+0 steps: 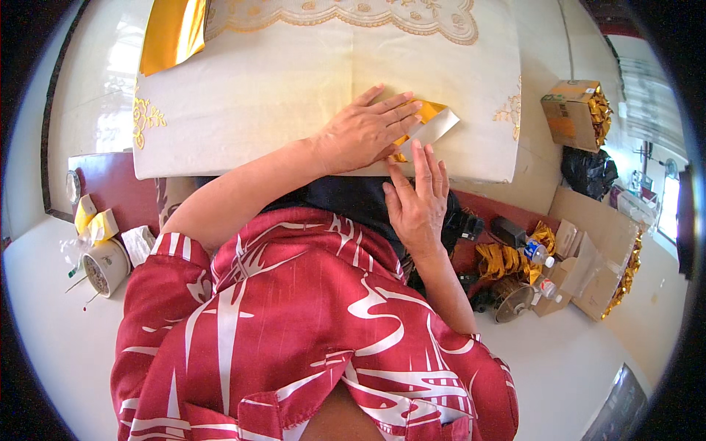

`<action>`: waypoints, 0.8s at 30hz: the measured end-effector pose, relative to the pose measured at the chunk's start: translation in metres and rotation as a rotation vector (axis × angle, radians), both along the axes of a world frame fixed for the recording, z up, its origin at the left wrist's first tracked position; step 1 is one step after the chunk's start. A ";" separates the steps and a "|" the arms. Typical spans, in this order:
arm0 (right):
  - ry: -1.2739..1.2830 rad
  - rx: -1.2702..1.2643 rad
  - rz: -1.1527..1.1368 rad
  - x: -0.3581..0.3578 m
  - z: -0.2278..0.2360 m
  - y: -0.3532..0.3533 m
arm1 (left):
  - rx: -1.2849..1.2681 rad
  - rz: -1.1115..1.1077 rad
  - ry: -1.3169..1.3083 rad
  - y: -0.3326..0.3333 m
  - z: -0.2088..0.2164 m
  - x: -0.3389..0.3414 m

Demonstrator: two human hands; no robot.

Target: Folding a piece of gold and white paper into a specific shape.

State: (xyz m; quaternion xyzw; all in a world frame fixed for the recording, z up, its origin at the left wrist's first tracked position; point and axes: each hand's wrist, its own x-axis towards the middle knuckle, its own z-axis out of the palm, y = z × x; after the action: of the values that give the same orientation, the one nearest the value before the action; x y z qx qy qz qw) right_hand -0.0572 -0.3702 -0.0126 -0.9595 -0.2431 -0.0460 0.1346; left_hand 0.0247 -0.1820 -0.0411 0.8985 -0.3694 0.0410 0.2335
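gold paper (426,117): folded strip, gold and white, near right edge of the tabletop (294,88) | left hand (368,132): fingers flat, spread wide, pressing it down | right hand (418,202): fingers straight, tips touching the near fold | step: looks like creasing a fold | next: firm, even press along the edge | far left: gold sheet (170,33)

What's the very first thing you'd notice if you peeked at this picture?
The left hand pressing flat on a folded gold paper in the middle of the cream cloth-covered table, with the right hand touching the paper's near edge. Next, the shiny gold sheet at the table's far left corner.
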 end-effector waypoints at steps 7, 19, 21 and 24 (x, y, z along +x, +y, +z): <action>-0.007 -0.042 -0.039 0.006 -0.002 -0.020 | 0.003 0.027 0.009 -0.003 -0.002 -0.001; -0.014 -0.016 -0.022 0.003 0.000 -0.002 | -0.041 0.043 -0.046 -0.002 -0.003 -0.001; -0.024 -0.010 -0.025 -0.001 -0.005 0.000 | -0.052 0.038 -0.036 -0.002 -0.001 -0.001; -0.035 -0.013 -0.020 -0.003 -0.006 0.005 | -0.029 0.032 -0.003 -0.004 -0.004 0.000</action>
State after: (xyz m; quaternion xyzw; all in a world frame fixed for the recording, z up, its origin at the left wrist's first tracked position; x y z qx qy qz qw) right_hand -0.0603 -0.3650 -0.0185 -0.9618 -0.2363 -0.0624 0.1234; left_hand 0.0251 -0.1857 -0.0453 0.9007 -0.3548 0.0516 0.2454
